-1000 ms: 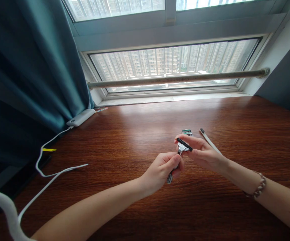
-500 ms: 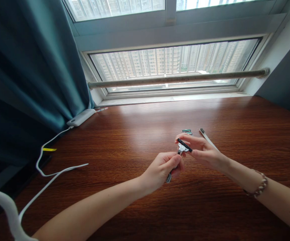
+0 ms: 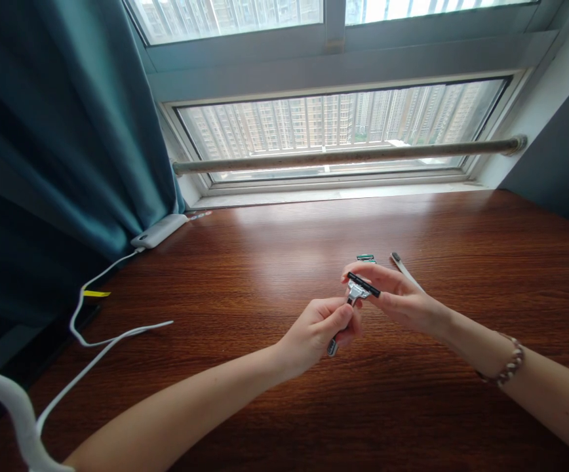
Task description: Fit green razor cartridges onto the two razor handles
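Observation:
My left hand is closed round the handle of a razor, its thumb lying along the top. The razor has a silver neck and a black head, and the handle's end sticks out below my fist. My right hand grips the razor's head by its two ends, thumb at the near end and fingertips at the far one. Just behind my right fingers, razor cartridges with green parts lie on the table, partly hidden. A toothbrush lies beyond my right hand, its lower part covered by it.
A brown wood-grain table reaches to the window sill. At the far left, a white power strip or adapter rests against the blue curtain. White cable loops near a yellow strip; a thick white curved tube stands at lower left.
The razor's head has turned slightly, and its near end sits a little further right. Both hands keep nearly the same place and hold.

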Demonstrator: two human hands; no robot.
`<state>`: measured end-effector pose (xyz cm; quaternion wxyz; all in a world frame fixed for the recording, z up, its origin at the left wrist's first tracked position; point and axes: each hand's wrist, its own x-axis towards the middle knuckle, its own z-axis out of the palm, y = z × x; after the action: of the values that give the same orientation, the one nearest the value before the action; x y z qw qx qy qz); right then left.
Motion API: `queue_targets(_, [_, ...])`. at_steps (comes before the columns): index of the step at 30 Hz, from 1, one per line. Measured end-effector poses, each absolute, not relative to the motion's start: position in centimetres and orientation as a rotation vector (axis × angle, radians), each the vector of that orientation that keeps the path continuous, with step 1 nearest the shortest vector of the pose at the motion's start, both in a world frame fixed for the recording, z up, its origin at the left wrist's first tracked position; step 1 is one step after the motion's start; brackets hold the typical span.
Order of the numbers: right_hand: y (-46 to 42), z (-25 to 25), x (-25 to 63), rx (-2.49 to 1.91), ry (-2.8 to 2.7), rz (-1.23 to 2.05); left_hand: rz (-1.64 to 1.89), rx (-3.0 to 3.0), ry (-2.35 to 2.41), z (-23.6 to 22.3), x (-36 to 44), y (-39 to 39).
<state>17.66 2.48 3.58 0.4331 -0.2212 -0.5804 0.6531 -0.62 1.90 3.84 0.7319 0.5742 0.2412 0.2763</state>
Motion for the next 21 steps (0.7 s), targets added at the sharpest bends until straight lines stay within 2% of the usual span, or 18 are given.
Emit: queue_targets(21, [2.4, 3.12, 17.78, -0.56, -1.402, 1.701, 0.554, 1.252, 0.543, 4.02, -0.73, 1.91])
